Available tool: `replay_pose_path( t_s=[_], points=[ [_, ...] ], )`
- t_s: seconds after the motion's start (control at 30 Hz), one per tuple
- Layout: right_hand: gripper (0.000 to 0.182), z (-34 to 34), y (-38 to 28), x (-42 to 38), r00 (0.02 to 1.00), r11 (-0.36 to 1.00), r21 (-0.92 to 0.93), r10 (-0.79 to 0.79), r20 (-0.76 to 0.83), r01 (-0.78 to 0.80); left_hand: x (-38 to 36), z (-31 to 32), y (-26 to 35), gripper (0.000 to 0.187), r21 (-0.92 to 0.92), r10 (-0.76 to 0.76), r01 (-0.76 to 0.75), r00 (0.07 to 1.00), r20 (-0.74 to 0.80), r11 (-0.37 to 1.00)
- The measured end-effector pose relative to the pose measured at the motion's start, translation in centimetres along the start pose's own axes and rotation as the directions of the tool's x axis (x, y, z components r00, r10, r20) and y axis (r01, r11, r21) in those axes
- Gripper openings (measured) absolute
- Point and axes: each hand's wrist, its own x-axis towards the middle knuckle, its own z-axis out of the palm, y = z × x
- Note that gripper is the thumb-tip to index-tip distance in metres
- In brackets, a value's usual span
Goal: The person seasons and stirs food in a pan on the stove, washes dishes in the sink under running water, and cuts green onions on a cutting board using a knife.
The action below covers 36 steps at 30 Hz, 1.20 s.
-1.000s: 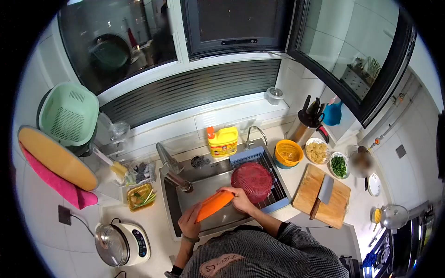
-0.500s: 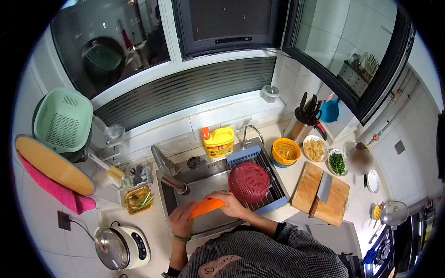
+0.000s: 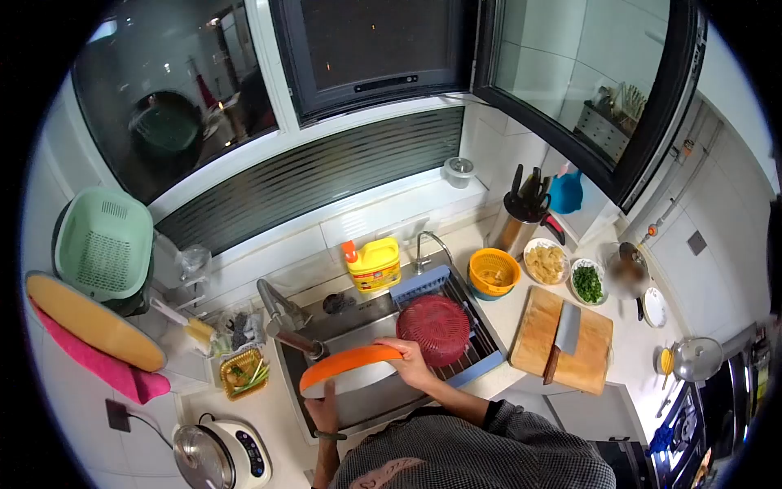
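Observation:
An orange basin with a whitish inside [image 3: 346, 359] is tilted on its side over the sink [image 3: 358, 411]. My right hand [image 3: 414, 365] grips its right end. My left hand [image 3: 324, 409] is at the basin's lower left side, with its fingers partly hidden against the pale surface. Just above the basin is the faucet [image 3: 297, 341]. A red colander [image 3: 433, 330] rests on the blue-edged drying rack [image 3: 481, 364], to the right of my right hand.
Behind the sink stands a yellow bottle [image 3: 376, 266]. To the right are a yellow basket [image 3: 494, 271], a cutting board [image 3: 529, 334] with a cleaver [image 3: 568, 330], and bowls of food. An electric pot [image 3: 204, 460] and a small basket [image 3: 232, 389] are at the left.
The orange basin has turned so that its pale side shows. My left hand has moved down along it, while my right hand keeps its grip. The view has shifted slightly.

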Motion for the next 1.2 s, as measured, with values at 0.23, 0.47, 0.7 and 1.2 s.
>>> replay_pose_path(
  t_s=[0.23, 0.47, 0.7, 1.2],
  points=[
    [0.032, 1.8, 1.4, -0.3, 0.987, 0.974, 0.159, 0.161, 0.027, -0.163, -1.5, 1.8, -0.2, 0.035, -0.395, -0.233, 0.266, 0.964, 0.129, 0.879],
    [0.033, 0.0, 2.1, -0.3, 0.979, 0.988, -0.151, 0.047, 0.198, -0.016, -1.6, -2.5, -0.1, 0.019, 0.249, 0.071, -0.058, 0.996, -0.046, 0.967],
    [0.047, 0.7, -0.1, -1.1, 0.943, 0.93, -0.355, 0.03, 0.331, 0.095, -1.0, -4.0, 4.6, 0.024, 0.572, 0.24, -0.164, 0.969, -0.059, 0.804],
    [0.032, 1.3, -0.3, -2.2, 0.979, 0.875, -0.474, -0.003, 0.202, 0.1, -0.5, -2.8, 4.6, 0.018, 0.452, 0.192, -0.097, 0.967, -0.169, 0.887]
  ],
)
